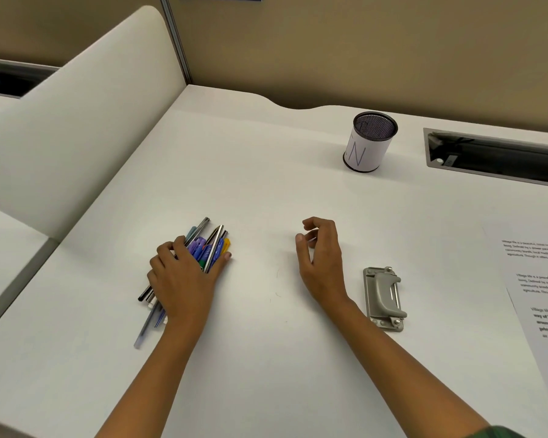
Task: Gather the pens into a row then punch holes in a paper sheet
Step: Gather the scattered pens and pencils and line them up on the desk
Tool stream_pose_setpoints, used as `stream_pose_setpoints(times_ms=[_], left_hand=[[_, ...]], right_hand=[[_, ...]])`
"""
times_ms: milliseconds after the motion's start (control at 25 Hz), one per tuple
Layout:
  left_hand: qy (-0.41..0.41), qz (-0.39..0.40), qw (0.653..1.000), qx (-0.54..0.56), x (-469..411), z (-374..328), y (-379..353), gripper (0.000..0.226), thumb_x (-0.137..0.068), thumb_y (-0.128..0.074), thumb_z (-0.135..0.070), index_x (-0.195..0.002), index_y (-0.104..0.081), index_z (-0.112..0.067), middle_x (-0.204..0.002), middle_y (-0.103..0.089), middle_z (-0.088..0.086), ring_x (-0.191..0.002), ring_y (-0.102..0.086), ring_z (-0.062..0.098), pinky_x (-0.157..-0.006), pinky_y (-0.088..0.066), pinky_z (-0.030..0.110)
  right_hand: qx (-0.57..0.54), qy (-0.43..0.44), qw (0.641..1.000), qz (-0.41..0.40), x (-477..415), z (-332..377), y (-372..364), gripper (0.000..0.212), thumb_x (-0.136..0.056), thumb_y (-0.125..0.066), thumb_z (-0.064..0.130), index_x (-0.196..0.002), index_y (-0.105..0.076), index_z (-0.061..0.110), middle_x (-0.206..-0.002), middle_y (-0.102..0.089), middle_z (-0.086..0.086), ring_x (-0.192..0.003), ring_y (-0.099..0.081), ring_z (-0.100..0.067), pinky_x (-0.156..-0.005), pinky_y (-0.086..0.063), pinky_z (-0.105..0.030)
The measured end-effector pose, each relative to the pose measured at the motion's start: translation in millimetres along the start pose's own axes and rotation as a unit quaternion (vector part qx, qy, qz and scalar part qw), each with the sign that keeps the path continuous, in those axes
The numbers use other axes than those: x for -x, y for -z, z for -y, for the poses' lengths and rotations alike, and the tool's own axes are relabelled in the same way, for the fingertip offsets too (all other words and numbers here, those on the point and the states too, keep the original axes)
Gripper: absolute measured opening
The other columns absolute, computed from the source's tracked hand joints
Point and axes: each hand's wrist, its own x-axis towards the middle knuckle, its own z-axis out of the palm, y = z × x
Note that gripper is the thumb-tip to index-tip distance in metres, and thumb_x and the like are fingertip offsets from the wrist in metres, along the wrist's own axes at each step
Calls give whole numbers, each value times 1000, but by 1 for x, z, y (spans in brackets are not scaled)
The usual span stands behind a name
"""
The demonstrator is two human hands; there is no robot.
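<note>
Pens (203, 248) bunched under the left hand (184, 276), which grips them.
Right hand (321, 260) right of the pens, loosely curled, empty; hole punch (383, 297) further right.

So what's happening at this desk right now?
A person's left hand rests on a bunch of pens, pressing them together on the white desk. The right hand hovers loosely curled and looks empty. The grey hole punch and printed paper sheets lie untouched to the right; a mesh pen cup stands behind.

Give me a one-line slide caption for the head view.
Left hand covers bunched pens; right hand hovers empty beside hole punch.
</note>
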Motion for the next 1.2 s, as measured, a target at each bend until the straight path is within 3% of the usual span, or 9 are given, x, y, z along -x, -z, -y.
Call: stream_pose_setpoints(times_ms=[160, 320, 440, 640, 880, 1200], left_hand=[[8, -12, 999, 33, -1, -2, 0, 85, -73, -49, -75, -123, -49, -5, -115, -56, 18, -98, -55, 37, -78, -44, 45], [1, 27, 998, 55, 2, 1, 3, 95, -73, -37, -76, -136, -39, -6, -132, -51, 17, -117, -52, 35, -96, -43, 46], [-7, 20, 996, 83, 4, 3, 10, 87, -80, -43, -69, -138, -39, -5, -137, -50, 16, -122, -50, 34, -103, -39, 46], [47, -54, 984, 163, 22, 29, 24, 61, -94, -29, -57, -132, -46, -12, -131, -57, 12, -121, -51, 31, -112, -27, 51], [122, -57, 978, 160, 62, 56, 14, 56, -94, -29, -48, -134, -44, -13, -141, -48, 14, -135, -36, 33, -112, -21, 54], [103, -62, 968, 221, 52, 50, 5, 54, -95, -29, -43, -135, -43, -9, -143, -43, 15, -134, -36, 31, -115, -24, 50]], right_hand=[[1, -2, 1000, -1, 0, 0, 0, 17, -93, -49, 18, -109, -48, 13, -108, -47, 4, -83, -49, -1, -74, -39, -11], [2, -2, 1000, 1, -1, 1, 0, 17, -93, -49, 18, -109, -49, 12, -109, -48, 3, -85, -50, -2, -75, -41, -13], [4, -3, 1000, 0, 0, 2, 0, 17, -93, -48, 18, -109, -49, 12, -109, -48, 3, -85, -50, -1, -74, -40, -11], [3, -11, 1000, -3, -1, 1, 0, 16, -94, -48, 18, -108, -49, 12, -107, -48, 4, -83, -49, 2, -74, -38, -7], [4, -14, 1000, -4, -1, 1, 1, 14, -94, -49, 15, -108, -50, 11, -105, -48, 4, -82, -49, 2, -73, -38, -8], [6, -23, 1000, -3, -1, 2, 0, 12, -94, -49, 14, -106, -51, 11, -104, -48, 3, -81, -49, 1, -73, -39, -9]])
